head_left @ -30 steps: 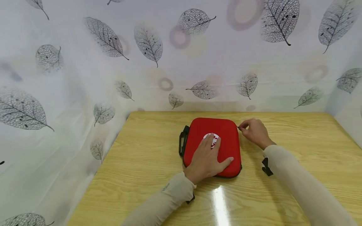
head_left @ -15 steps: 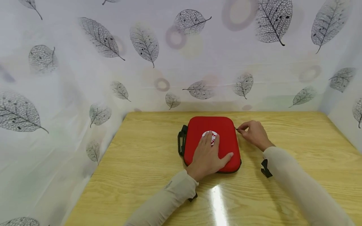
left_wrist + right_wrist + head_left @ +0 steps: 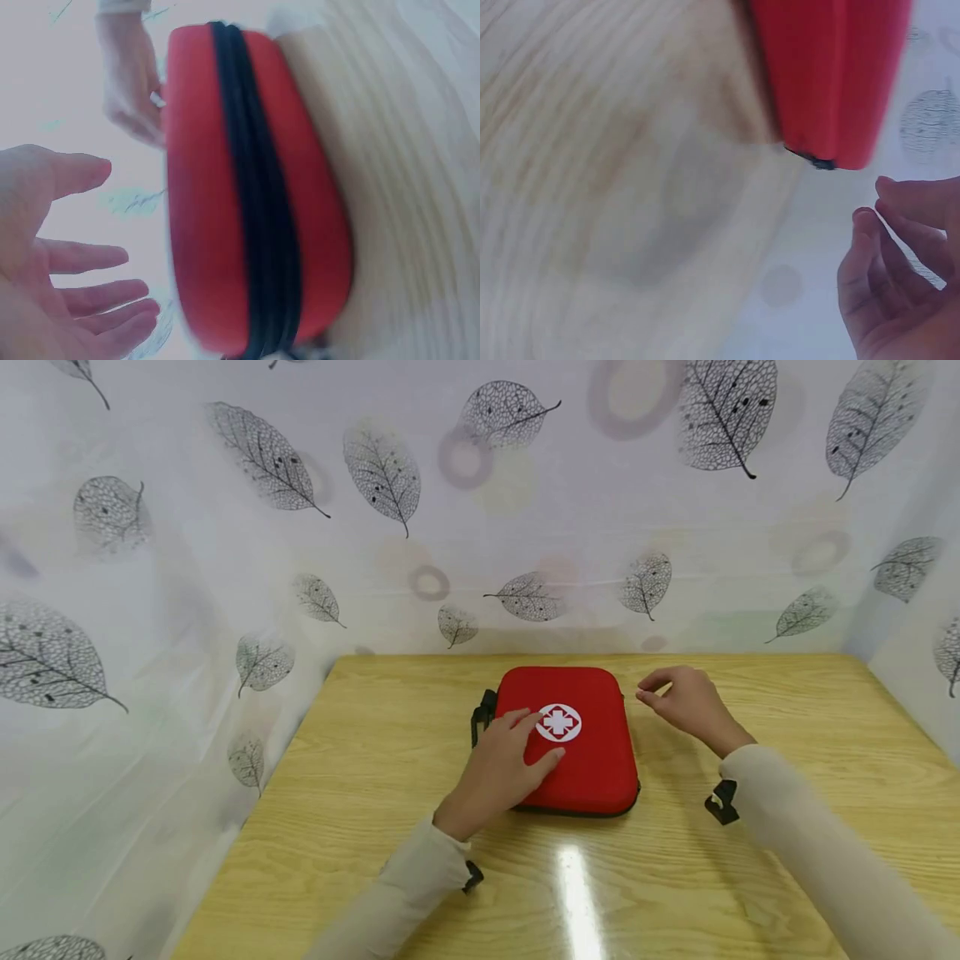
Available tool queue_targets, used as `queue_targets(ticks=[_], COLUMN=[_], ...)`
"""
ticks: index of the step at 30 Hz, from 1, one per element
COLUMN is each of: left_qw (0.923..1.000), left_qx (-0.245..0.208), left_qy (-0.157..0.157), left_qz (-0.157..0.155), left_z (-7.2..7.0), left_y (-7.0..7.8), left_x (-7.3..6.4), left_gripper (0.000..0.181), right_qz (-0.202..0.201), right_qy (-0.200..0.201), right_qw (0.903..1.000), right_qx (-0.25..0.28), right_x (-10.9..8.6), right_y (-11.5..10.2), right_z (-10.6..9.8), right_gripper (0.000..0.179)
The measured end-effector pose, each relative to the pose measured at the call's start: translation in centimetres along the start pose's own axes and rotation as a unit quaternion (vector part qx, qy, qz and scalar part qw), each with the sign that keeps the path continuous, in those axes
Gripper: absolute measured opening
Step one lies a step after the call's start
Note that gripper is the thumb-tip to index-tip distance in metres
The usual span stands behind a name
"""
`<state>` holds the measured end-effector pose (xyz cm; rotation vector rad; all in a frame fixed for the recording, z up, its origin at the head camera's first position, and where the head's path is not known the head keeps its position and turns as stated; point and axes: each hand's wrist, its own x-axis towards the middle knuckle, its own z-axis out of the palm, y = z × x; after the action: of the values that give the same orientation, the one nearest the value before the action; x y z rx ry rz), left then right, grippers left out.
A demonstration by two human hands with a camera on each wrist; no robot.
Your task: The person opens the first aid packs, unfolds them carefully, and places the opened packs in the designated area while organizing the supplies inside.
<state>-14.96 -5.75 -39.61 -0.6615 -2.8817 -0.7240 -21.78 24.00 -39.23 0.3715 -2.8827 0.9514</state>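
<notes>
A red zip-up first-aid case (image 3: 596, 768), marked with a white cross emblem (image 3: 558, 722), lies flat on the table. My left hand (image 3: 495, 768) hovers over its near left part with fingers spread; in the left wrist view that hand (image 3: 79, 277) is apart from the case. Black zipper tracks (image 3: 259, 202) run round the case's side. To the right of the far right corner is my right hand (image 3: 690, 703), its thumb and fingers loosely bent. Nothing shows between those fingertips in the right wrist view, where a small dark piece (image 3: 823, 163) sits at the case's end.
A black carry handle (image 3: 481, 718) sticks out from the case's left side, partly behind the left hand. The wood-grain table (image 3: 360, 777) ends at a leaf-patterned curtain (image 3: 420, 568) behind and at the left. Bright glare (image 3: 577, 893) lies on the tabletop in front.
My left hand has lifted off the case top and moved left, uncovering the emblem. My right hand has let go of the zipper pull and drawn slightly away to the right. The case stays put.
</notes>
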Motion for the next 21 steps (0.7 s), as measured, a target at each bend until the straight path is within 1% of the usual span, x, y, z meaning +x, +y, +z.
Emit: queue_targets(ticks=[1,3,5,7,10,14,18,21], left_qw=[0.9999,0.9995,0.9991,0.9986,0.9963,0.9896,0.9842,0.9842], left_qx=[-0.009,-0.025,-0.035,-0.042,-0.051,-0.067,-0.075,-0.07], left_qy=[0.009,0.017,0.017,0.009,-0.019,-0.064,-0.095,-0.108], left_qz=[0.002,-0.004,-0.015,-0.031,-0.067,-0.11,-0.129,-0.122], left_z=[-0.5,-1.5,-2.1,-2.6,-3.1,-3.3,-2.8,-2.3], left_y=[-0.3,-1.0,-1.7,-2.4,-3.2,-4.0,-4.8,-5.3], left_x=[-0.3,-1.1,-1.8,-2.5,-3.3,-4.0,-4.5,-4.8], left_gripper=[0.061,0.06,0.06,0.061,0.064,0.07,0.08,0.083], right_qz=[0.002,0.006,0.008,0.008,0.008,0.01,0.011,0.019], right_qy=[-0.004,-0.011,-0.02,-0.031,-0.047,-0.067,-0.086,-0.101], right_qw=[1.0,0.9999,0.9998,0.9995,0.9988,0.9976,0.9959,0.994], right_qx=[0.0,-0.001,0.0,0.003,0.008,0.013,0.024,0.039], right_x=[-0.1,-0.4,-0.7,-1.0,-1.5,-2.2,-3.1,-3.8], right_y=[-0.3,-0.7,-1.1,-1.4,-1.8,-2.3,-2.7,-2.9], right_z=[-0.3,-0.9,-1.3,-1.5,-1.7,-1.5,-0.8,-0.1], right_gripper=[0.022,0.024,0.026,0.029,0.035,0.042,0.052,0.065])
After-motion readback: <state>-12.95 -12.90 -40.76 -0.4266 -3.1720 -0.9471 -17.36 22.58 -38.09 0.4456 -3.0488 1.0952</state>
